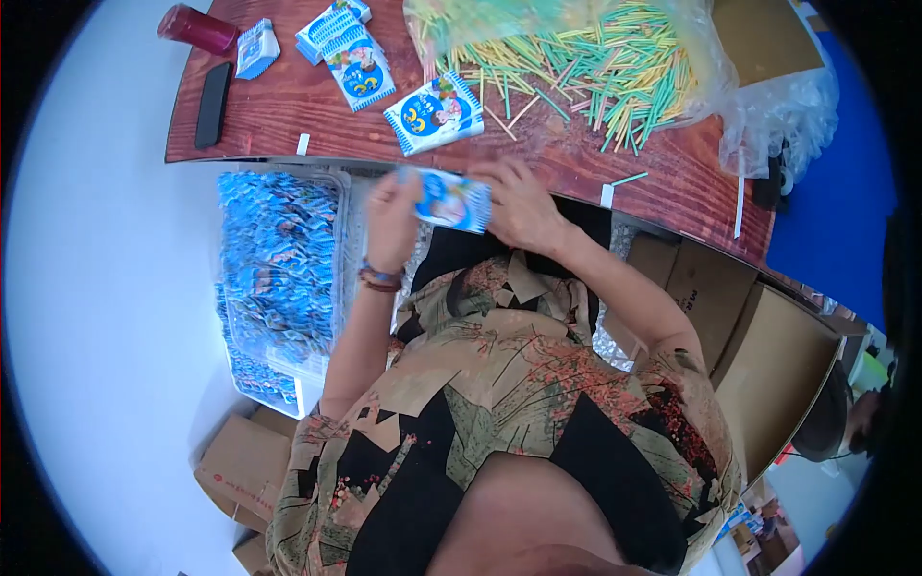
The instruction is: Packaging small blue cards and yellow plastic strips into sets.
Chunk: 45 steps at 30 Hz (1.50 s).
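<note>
A: Where was the blue-and-white packet (451, 202)?

B: Between the two hands, tilted, on the person's side of the near edge of the wooden table (274, 120).

A: And the grip?

B: The left hand (392, 216), with a bracelet (381, 279) at its wrist, had its fingers curled closed on the packet's left end. The right hand (523, 211) was at the other end, fingers bent and blurred; whether it pinched the wrapper, nobody could tell.

A: What lay nearest on the tabletop?

B: A similar flat packet (435, 114), just past the hands. More lay farther off, near a red cup (202, 31) and a dark oblong object (213, 104). On the right, pastel sticks (639, 72) spilled loosely beside clear plastic (783, 120).

A: Anything lower down?

B: To the left, a clear bin (343, 230) was crammed with blue packets (279, 264).
</note>
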Motion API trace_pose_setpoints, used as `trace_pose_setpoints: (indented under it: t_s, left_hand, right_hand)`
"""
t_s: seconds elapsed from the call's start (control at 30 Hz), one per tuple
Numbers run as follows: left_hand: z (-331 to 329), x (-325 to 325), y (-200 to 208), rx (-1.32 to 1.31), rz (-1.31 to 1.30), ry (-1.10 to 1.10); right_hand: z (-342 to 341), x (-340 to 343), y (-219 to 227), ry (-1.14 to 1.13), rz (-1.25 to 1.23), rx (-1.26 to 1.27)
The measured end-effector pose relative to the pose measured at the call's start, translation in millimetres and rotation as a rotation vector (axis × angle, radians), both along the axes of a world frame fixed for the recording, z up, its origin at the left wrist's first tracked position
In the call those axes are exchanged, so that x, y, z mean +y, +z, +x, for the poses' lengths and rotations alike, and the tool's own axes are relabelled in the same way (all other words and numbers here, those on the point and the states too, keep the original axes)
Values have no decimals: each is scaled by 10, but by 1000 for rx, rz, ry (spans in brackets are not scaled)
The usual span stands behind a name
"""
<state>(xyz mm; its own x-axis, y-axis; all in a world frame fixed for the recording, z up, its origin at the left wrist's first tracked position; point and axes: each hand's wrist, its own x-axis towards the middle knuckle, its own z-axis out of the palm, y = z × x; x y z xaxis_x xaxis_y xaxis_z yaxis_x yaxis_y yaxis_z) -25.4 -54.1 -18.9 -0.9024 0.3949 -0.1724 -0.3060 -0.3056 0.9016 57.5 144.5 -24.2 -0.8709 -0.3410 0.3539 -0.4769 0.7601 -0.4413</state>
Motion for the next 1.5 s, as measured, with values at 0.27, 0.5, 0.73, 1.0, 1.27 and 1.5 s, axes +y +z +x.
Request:
trace_pose_setpoints:
  t_s: [0.27, 0.5, 0.73, 1.0, 1.27, 1.5]
  left_hand:
    - [350, -166, -1118, -205, -90, -192]
    - [484, -64, -812, -227, -61, -114]
    - [323, 12, -283, -82, -152, 45]
    - [31, 186, 330, -134, 332, 105]
    - [-179, 425, 476, -101, 288, 80]
    - [-155, 492, 399, -218, 247, 103]
  right_hand:
    - [121, -239, -62, 55, 502, -191]
    - [179, 14, 291, 22, -118, -182]
    - [234, -169, 655, -386, -403, -104]
    - [165, 613, 612, -616, -448, -43]
    - [-361, 1987, 552, -593, 269, 136]
    - [-676, 2098, 595, -319, 596, 5]
